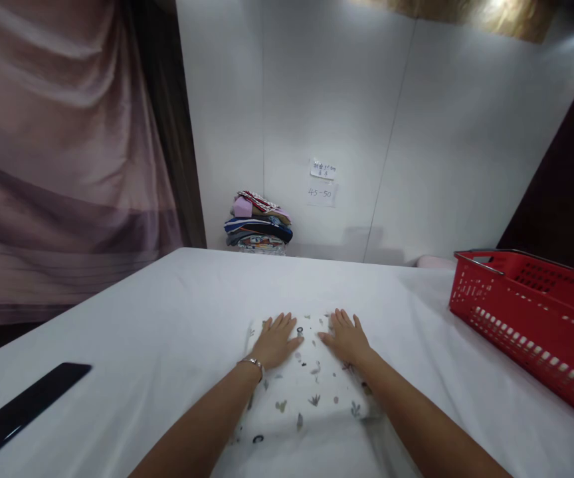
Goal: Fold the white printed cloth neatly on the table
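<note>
A white cloth (311, 392) printed with small plants, birds and other motifs lies folded on the white-covered table. My left hand (274, 342) rests flat on its far left part, fingers spread, with a bracelet at the wrist. On the far right part lies my right hand (345, 336), palm down with its fingers also apart. Both hands press on the cloth without gripping it. My forearms cover parts of its left and right sides. I cannot tell what kind of article the cloth is.
A red plastic basket (526, 322) with a metal handle stands at the right. A flat black object (22, 411) lies at the left edge. Behind the table are a stack of folded fabrics (258, 222) and a wall with paper notes (322, 194). A pinkish curtain (62, 146) hangs at left.
</note>
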A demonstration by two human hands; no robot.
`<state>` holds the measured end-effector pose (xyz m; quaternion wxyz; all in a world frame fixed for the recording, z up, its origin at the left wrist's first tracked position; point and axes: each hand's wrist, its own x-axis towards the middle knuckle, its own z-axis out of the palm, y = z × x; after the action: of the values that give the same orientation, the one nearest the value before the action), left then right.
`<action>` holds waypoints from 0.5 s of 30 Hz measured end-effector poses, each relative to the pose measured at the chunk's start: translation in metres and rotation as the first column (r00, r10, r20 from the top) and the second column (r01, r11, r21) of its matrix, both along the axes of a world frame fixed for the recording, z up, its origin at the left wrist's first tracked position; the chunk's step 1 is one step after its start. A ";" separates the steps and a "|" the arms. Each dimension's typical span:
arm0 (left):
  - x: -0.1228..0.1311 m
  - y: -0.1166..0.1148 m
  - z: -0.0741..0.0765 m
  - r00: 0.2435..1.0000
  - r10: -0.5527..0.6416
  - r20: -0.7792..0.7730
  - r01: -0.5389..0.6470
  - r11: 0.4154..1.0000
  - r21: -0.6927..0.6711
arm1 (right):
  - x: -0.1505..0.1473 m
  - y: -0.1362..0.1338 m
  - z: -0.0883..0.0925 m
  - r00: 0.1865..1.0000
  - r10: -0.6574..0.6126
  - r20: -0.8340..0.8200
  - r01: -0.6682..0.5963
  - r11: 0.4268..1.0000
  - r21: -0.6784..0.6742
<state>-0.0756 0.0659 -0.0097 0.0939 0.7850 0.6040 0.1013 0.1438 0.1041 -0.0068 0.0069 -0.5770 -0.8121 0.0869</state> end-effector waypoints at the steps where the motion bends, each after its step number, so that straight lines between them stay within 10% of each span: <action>1: 0.000 0.000 0.001 1.000 0.001 0.008 -0.001 1.000 0.005 | 0.001 -0.001 -0.001 1.000 0.003 -0.008 -0.003 1.000 0.009; 7: 0.000 -0.006 0.012 0.997 0.039 0.064 -0.040 0.999 0.008 | 0.013 0.002 0.002 0.974 -0.010 -0.224 -0.003 0.998 -0.057; 15: -0.036 -0.038 0.005 0.865 0.479 0.150 -0.488 0.872 0.031 | 0.059 -0.022 -0.017 0.758 -0.328 -0.564 0.270 0.944 -0.188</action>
<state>-0.1121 0.0277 -0.0048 0.0801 0.6025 0.7696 0.1957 0.2032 0.0821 -0.0239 0.2441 -0.6434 -0.6619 0.2972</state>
